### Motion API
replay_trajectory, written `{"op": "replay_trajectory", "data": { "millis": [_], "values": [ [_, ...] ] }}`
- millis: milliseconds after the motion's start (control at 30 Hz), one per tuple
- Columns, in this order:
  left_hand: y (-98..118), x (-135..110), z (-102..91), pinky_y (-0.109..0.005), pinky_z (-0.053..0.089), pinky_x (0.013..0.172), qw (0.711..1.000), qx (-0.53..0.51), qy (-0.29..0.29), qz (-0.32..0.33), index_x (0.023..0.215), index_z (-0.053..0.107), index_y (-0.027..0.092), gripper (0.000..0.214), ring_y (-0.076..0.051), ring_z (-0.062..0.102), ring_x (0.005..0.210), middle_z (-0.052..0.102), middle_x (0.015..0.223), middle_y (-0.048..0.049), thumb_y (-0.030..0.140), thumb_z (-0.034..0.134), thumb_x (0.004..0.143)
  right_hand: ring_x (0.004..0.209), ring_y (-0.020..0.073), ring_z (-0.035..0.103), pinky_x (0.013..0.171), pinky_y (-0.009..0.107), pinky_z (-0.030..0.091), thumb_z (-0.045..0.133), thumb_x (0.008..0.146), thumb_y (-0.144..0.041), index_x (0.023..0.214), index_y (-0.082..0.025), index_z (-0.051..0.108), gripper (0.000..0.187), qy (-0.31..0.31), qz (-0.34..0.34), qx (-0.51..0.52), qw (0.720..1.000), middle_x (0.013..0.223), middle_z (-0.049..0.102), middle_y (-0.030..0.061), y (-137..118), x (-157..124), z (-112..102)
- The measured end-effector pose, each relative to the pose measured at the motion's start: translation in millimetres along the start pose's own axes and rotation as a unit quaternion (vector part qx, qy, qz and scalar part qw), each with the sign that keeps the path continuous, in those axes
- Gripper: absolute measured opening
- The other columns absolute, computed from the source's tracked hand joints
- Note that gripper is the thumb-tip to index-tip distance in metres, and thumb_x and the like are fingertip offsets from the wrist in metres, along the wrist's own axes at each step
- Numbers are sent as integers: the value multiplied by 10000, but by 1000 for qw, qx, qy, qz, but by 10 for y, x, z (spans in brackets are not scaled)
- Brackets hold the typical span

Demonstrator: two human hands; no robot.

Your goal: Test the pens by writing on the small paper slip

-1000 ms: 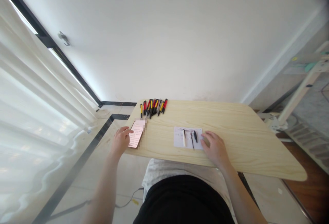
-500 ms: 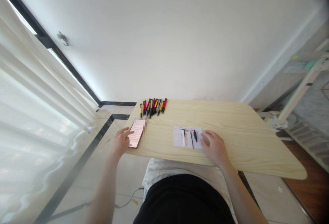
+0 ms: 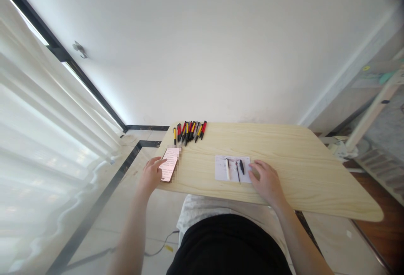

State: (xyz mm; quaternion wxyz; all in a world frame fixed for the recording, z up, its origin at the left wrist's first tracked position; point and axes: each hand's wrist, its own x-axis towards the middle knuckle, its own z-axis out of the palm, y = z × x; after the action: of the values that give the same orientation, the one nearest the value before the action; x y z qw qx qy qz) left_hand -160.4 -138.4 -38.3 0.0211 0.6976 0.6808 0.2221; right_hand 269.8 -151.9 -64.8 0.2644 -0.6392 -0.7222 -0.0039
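Observation:
My left hand [image 3: 152,174] rests at the left edge of the wooden table [image 3: 284,153], fingers apart, with a fingertip on the lit screen of a phone [image 3: 169,169] lying flat. My right hand [image 3: 267,181] lies palm down on the table, fingers loosely spread, touching the right edge of a small sheet of paper [image 3: 232,169]. On the paper lie a white pen [image 3: 227,169], a thin dark refill [image 3: 237,172] and a short black pen part [image 3: 241,166]. Neither hand holds anything.
A heap of several red, yellow and black pens [image 3: 188,131] lies at the table's far left edge by the white wall. A curtain [image 3: 47,140] hangs on the left. A white frame stand [image 3: 372,110] stands to the right. My lap is below the table's front edge.
My left index finger has shifted a little on the phone screen. My right hand has stayed in place. The view has drifted slightly.

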Motion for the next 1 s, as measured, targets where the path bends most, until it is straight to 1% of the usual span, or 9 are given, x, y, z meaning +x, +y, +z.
{"op": "replay_trajectory", "data": {
  "millis": [100, 167, 200, 267, 333, 433, 633, 867, 1000],
  "values": [
    [6, -14, -16, -381, 397, 912, 1000, -2, 8, 0, 875, 668, 204, 385, -226, 490, 1062, 533, 1142, -68, 79, 354, 691, 1031, 230, 473, 895, 395, 346, 497, 775, -314, 993, -219, 606, 262, 3, 1, -1, 1000, 1102, 538, 63, 8, -3, 9],
    [13, -18, -36, -379, 396, 910, 1000, -4, 16, 5, 714, 663, 200, 320, -226, 492, 1050, 547, 1116, -58, 90, 363, 692, 1032, 229, 473, 895, 395, 346, 497, 774, -315, 996, -220, 606, 264, 4, 0, 0, 1000, 1101, 539, 63, 8, -7, 12],
    [15, -18, -44, -376, 396, 909, 1000, -7, 21, 9, 674, 653, 199, 306, -224, 495, 1041, 556, 1099, -56, 92, 366, 693, 1032, 230, 474, 894, 396, 346, 496, 774, -315, 997, -221, 605, 265, 4, 0, 0, 1000, 1099, 540, 62, 8, -8, 12],
    [15, -14, -50, -370, 401, 903, 999, -12, 31, 13, 707, 657, 199, 314, -217, 505, 1020, 569, 1068, -57, 88, 364, 689, 1032, 230, 474, 894, 399, 345, 493, 775, -314, 998, -224, 605, 266, 6, 0, 1, 1000, 1096, 542, 62, 6, -9, 11],
    [6, -11, -40, -367, 404, 903, 999, -16, 36, 15, 808, 668, 200, 357, -213, 510, 1013, 572, 1061, -61, 79, 355, 686, 1032, 229, 474, 895, 398, 345, 490, 777, -313, 998, -224, 605, 265, 5, 0, 2, 1000, 1093, 543, 63, 7, -8, 10],
    [-21, -16, -12, -371, 402, 910, 999, -13, 30, 14, 890, 671, 204, 397, -219, 505, 1028, 562, 1087, -65, 80, 353, 687, 1033, 227, 474, 898, 393, 344, 489, 779, -315, 995, -220, 605, 263, 3, 0, 0, 1000, 1094, 544, 63, 8, -5, 11],
    [-51, -47, -10, -363, 405, 915, 1000, -15, 13, -1, 854, 688, 211, 378, -220, 506, 1037, 550, 1109, -59, 102, 364, 692, 1034, 227, 471, 902, 393, 342, 491, 780, -321, 1001, -218, 603, 268, -1, 3, -5, 1000, 1101, 539, 63, 6, -5, 10],
    [-12, -74, -65, -365, 407, 909, 1000, -14, 6, -13, 817, 689, 208, 355, -218, 508, 1028, 554, 1104, -60, 116, 364, 708, 1022, 229, 475, 895, 398, 343, 487, 779, -322, 998, -220, 605, 269, 3, 3, 1, 1000, 1097, 539, 64, 3, -10, 4],
    [23, -92, -112, -357, 398, 918, 999, -25, 24, -13, 850, 668, 198, 344, -214, 505, 1036, 557, 1100, -66, 118, 360, 721, 1016, 230, 478, 888, 401, 347, 485, 778, -326, 995, -223, 607, 270, 1, 3, 3, 1000, 1091, 542, 64, 8, -8, 6]
  ]
}}
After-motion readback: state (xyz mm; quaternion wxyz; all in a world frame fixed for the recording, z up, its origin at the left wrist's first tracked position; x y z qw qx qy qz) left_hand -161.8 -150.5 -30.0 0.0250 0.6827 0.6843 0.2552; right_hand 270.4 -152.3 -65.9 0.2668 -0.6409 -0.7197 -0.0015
